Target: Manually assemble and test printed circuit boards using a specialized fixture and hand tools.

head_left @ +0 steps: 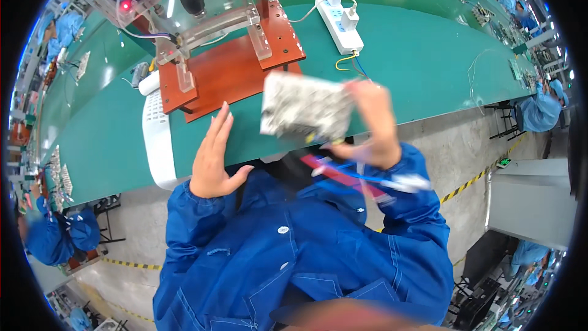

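In my right hand [375, 124] is a pale grey-white rectangular board [306, 105], gripped at its right edge between thumb and fingers. It looks like a circuit board, but motion blur hides its parts. It is in front of the red-brown base of a press fixture [226, 70]. Blue, red and white wires [349, 175] with white ends hang below the board, across my right forearm; where they attach is blurred. My left hand [214, 159] is open, fingers stretched and thumb apart, beside the board at the bench's near edge and touching nothing visible.
The fixture stands on the green bench [422, 67], with clear blocks and a red light. Behind the board lies a white power strip [339, 21] with plugs and cords. A printed white paper strip [159, 141] hangs over the bench edge at left. Other people work at benches on both sides.
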{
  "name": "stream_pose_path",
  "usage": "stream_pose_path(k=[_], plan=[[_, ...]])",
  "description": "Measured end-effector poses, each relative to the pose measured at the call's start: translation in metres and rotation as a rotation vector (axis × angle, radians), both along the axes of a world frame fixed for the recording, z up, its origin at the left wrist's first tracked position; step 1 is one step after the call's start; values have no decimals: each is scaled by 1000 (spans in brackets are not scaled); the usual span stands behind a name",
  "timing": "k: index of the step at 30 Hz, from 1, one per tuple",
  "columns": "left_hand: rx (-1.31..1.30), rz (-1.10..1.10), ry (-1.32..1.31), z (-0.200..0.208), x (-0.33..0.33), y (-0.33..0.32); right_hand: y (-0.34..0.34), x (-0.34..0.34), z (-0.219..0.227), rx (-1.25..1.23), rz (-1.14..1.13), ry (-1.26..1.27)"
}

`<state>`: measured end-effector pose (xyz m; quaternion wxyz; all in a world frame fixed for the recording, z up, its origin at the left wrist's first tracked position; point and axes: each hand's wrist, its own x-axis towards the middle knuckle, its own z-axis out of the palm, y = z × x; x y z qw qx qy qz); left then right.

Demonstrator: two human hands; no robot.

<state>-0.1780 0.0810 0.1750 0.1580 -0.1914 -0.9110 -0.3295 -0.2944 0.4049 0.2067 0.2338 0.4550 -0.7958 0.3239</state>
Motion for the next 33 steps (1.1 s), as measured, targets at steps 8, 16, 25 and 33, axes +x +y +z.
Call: stream_pose_path(k=[8, 16, 25, 33], plan=[[-82, 57, -67, 12, -7, 13, 106, -241, -19, -81, -1000, -325], [-133, 96, -170, 20, -6, 22, 10, -360, -48, 207, -586, -133], [-140, 5, -66, 32, -18, 31, 25, -334, -62, 134, -487, -130], [-347, -970, -62, 8, -86, 139, 23, -265, -57, -42, -421, -380]])
